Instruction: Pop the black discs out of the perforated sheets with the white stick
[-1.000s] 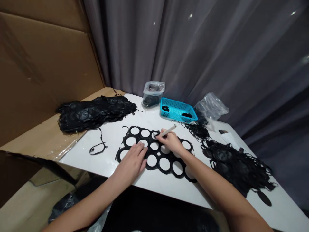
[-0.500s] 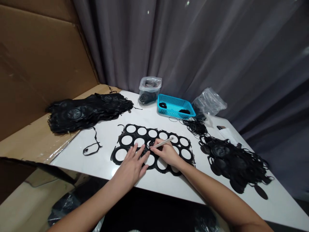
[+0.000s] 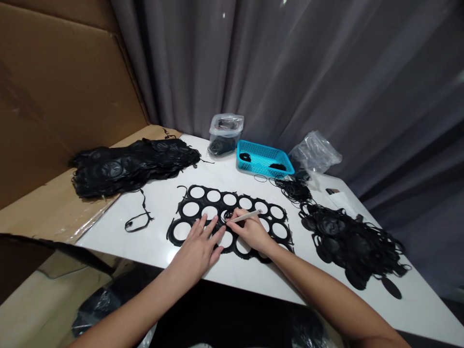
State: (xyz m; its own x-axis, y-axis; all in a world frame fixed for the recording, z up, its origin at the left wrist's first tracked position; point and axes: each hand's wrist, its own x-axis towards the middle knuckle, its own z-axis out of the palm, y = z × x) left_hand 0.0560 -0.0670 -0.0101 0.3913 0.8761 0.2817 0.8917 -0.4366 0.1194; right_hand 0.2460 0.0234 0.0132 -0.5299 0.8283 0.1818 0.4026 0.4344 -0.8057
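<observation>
A black sheet (image 3: 203, 199) with rows of round holes lies flat on the white table (image 3: 152, 251). My left hand (image 3: 199, 246) rests on its front left part, fingers spread and palm down. Between the fingers of my right hand (image 3: 252, 232) is a slim white pen-like tool (image 3: 248, 216), its tail slanting up to the right. The tool's tip is hidden by my fingers. Just left of those fingertips, thin black strands (image 3: 227, 215) show in a hole of the middle row.
Stacked black sheets (image 3: 134, 164) lie at the left on cardboard. Behind stand a bagged plastic tub (image 3: 225, 135), a turquoise basket (image 3: 266, 155) with black rings, and a clear bag (image 3: 315, 152). Thin black rings (image 3: 295, 191) and a heap of black scraps (image 3: 351, 241) lie at the right.
The tail of the white tool has dipped slightly and swung a little to the right. My left hand stays in place.
</observation>
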